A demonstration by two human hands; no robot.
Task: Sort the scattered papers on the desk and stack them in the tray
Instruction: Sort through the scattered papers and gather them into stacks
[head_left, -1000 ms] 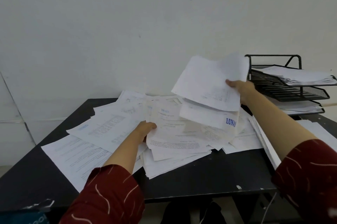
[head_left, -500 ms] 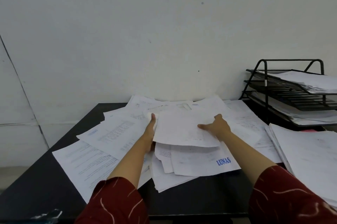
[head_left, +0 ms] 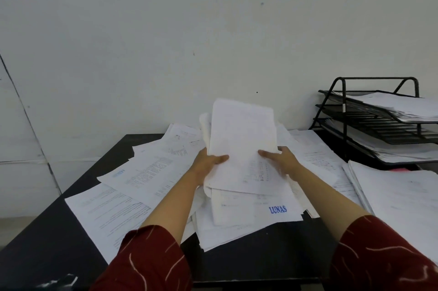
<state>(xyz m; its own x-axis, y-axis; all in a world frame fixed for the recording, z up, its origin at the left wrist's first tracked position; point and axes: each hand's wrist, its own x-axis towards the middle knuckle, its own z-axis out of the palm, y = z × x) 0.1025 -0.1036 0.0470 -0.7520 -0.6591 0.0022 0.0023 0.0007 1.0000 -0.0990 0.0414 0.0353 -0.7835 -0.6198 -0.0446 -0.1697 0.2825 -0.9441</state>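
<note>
A bundle of white sheets (head_left: 241, 134) stands nearly upright above the desk's middle. My left hand (head_left: 208, 164) grips its left edge, thumb on the front. My right hand (head_left: 282, 160) grips its right edge the same way. Below the bundle lie more sheets, one stamped LUNAS (head_left: 277, 209) in blue. Scattered papers (head_left: 147, 172) fan out to the left over the black desk (head_left: 52, 229). A black three-tier wire tray (head_left: 369, 122) stands at the back right, with paper stacks on its top and bottom tiers.
A separate squared pile of paper (head_left: 400, 198) lies at the right, in front of the tray. A white wall rises just behind the desk. The desk's near edge shows bare black surface between my sleeves.
Both hands have closed on the sheets that lay flat under them and lifted them upright off the heap. Before that, my right hand brought raised sheets down onto the heap.
</note>
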